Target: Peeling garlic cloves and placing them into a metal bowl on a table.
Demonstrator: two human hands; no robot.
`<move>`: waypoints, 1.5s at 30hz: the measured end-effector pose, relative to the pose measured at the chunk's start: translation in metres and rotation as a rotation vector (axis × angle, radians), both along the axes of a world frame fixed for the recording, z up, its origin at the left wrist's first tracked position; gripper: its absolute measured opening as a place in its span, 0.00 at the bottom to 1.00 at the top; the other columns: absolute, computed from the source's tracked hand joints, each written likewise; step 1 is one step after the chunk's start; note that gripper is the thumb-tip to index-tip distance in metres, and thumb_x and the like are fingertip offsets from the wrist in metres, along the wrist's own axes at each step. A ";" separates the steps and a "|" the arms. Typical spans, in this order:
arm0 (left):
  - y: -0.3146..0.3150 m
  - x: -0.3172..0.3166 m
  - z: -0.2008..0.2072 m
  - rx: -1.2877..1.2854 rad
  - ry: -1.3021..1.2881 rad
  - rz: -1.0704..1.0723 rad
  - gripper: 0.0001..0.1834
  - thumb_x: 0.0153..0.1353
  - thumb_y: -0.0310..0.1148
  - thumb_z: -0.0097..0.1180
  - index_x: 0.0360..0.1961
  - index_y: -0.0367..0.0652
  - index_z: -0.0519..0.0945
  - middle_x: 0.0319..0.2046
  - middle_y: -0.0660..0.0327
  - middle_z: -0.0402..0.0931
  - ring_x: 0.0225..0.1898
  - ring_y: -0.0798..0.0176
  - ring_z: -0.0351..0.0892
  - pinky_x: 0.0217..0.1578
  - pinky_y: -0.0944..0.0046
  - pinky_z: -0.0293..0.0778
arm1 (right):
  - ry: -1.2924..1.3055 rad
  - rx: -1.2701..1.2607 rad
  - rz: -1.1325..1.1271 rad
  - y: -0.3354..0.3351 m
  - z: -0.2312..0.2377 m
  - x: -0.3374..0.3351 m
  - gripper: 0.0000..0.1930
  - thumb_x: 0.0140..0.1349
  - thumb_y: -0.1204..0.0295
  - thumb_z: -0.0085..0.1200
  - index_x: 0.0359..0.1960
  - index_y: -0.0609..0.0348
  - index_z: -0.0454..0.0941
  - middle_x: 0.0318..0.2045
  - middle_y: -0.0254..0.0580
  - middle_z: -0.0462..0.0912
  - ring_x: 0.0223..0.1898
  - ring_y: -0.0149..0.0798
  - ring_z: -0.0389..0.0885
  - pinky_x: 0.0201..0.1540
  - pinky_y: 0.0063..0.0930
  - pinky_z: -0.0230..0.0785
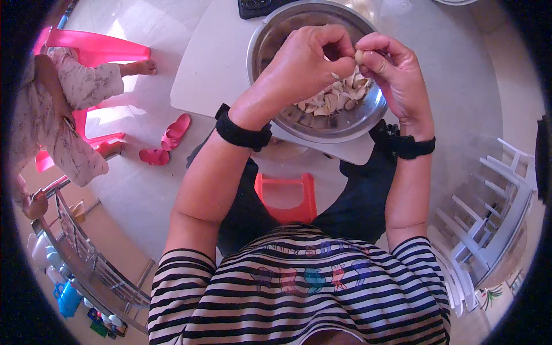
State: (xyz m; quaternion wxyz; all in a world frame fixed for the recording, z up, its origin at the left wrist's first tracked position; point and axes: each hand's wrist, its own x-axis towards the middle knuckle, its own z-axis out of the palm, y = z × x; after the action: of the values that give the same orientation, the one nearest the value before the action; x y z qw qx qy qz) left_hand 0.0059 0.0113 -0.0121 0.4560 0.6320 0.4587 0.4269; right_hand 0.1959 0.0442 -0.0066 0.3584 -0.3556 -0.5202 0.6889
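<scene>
A wide steel bowl [257, 52] on the white table in front of me has several garlic cloves [330, 100] and loose pale skins in it. Above it, my right hand [397, 75] pinches a pale, rounded garlic clove [360, 56] between thumb and forefinger. My left hand [307, 60] meets it from the other side, thumb and forefinger curled closed right beside the clove. Whatever is between those left fingertips is hidden. A small pale flake [335, 75] clings near the left thumb. Both wrists wear black bands.
The white table [201, 75] carries a dark phone [256, 7] behind the bowl. At left, another person sits on a pink chair [95, 46], with pink slippers [172, 135] on the floor nearby. A red stool [287, 195] shows between my legs. White slatted furniture [489, 213] stands at right.
</scene>
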 end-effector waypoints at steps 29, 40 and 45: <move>0.001 -0.005 0.001 -0.053 -0.029 -0.084 0.08 0.61 0.33 0.55 0.33 0.37 0.77 0.25 0.69 0.73 0.29 0.78 0.71 0.30 0.75 0.69 | -0.087 0.149 -0.019 -0.003 0.000 -0.004 0.11 0.56 0.75 0.61 0.40 0.59 0.77 0.32 0.30 0.79 0.32 0.25 0.76 0.37 0.19 0.70; 0.002 -0.007 -0.001 -0.067 -0.038 -0.074 0.09 0.60 0.33 0.54 0.31 0.37 0.76 0.26 0.70 0.72 0.30 0.79 0.68 0.31 0.75 0.67 | -0.063 -0.012 0.001 -0.002 0.007 -0.002 0.10 0.60 0.73 0.56 0.42 0.59 0.76 0.32 0.33 0.80 0.35 0.28 0.80 0.38 0.19 0.73; 0.003 -0.009 -0.005 -0.082 -0.016 -0.046 0.10 0.61 0.34 0.54 0.31 0.37 0.76 0.26 0.70 0.72 0.30 0.78 0.69 0.31 0.75 0.68 | 0.015 -0.082 -0.035 0.000 0.007 -0.001 0.09 0.60 0.74 0.56 0.42 0.59 0.76 0.31 0.32 0.79 0.34 0.28 0.80 0.38 0.20 0.73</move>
State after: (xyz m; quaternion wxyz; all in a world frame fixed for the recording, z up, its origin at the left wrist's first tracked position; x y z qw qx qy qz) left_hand -0.0032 0.0142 -0.0166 0.4946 0.6198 0.4576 0.4022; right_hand 0.1945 0.0439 0.0004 0.3594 -0.3736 -0.4826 0.7060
